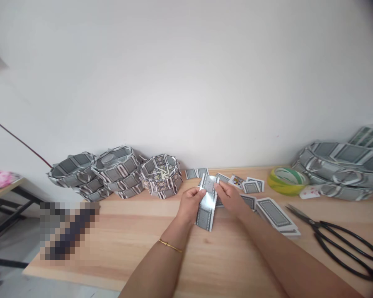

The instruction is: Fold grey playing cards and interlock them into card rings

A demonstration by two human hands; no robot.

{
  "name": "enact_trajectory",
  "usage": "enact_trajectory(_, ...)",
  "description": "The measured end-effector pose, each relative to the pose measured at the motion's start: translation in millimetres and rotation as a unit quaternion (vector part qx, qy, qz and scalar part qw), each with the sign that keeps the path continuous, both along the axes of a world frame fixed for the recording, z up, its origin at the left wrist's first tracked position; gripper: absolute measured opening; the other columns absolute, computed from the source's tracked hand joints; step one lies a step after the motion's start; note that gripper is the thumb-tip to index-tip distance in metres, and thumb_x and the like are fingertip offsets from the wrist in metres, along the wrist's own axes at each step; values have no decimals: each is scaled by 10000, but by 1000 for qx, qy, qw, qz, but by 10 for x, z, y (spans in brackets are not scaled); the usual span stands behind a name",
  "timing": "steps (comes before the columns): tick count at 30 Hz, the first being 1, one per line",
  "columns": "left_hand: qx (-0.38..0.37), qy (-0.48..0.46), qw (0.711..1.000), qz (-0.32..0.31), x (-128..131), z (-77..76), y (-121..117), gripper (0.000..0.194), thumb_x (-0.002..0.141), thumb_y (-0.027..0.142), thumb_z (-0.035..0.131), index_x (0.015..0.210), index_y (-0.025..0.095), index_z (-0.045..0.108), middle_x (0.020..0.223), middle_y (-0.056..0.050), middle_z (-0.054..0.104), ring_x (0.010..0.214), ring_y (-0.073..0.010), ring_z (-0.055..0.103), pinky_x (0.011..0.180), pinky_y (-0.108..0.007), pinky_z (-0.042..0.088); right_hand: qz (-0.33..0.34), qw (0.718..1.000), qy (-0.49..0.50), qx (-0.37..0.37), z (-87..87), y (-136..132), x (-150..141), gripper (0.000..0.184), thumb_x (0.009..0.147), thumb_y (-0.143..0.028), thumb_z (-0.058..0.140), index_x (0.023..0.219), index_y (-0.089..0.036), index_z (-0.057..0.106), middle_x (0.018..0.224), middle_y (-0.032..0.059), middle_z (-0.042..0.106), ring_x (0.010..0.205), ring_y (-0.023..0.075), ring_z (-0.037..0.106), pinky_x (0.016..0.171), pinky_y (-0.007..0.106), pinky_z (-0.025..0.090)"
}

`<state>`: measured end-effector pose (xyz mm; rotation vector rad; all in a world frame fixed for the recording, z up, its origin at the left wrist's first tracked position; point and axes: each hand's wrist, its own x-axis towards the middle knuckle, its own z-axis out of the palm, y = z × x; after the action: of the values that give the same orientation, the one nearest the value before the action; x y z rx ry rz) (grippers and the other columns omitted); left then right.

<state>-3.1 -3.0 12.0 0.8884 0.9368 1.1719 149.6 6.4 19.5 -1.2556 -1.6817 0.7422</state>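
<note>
Between my two hands, above the wooden table, is a strip of grey-backed playing cards (207,201), tilted with its upper end away from me. My left hand (189,205) pinches the strip's left edge, thumb on top. My right hand (231,198) has its fingers closed on the upper right edge. Behind and beside the hands lie loose playing cards (251,187), some face down and one showing a picture face. To the right of my right forearm sits a stack of playing cards (276,214), backs up.
Along the wall stand round baskets of folded cards (116,171), a smaller patterned one (161,176), and more baskets (338,169) at right. A yellow-green tape roll (287,182) and black-handled scissors (338,242) lie on the wooden table (136,231). A blurred-out dark object (71,231) is at the left edge.
</note>
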Motion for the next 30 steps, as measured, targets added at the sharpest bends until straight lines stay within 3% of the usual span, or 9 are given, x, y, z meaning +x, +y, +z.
enact_trajectory(12,-12,-104,992,68,-6,32,33,350,583,385,795,678,132,571,578,28,582,507,-77,500,535,-205,381,81,997,0,12,-89,-54,-54,348,923,-447,372,663,-217,399,610,-31,437,606,137,432,571,254,365)
enact_trajectory(20,1,-122,992,44,-11,70,14,278,614,292,773,633,135,545,579,23,580,525,-84,515,557,-211,396,84,996,16,-2,-172,-9,-44,329,915,-449,409,692,-208,426,611,-38,442,609,129,442,576,239,369)
enact_trajectory(30,16,-104,994,1,2,-12,14,244,637,295,774,686,118,614,655,-18,636,599,-108,555,629,-238,415,64,997,53,-2,-46,-37,-29,324,919,-424,396,677,-209,385,621,-50,389,610,120,403,587,240,345)
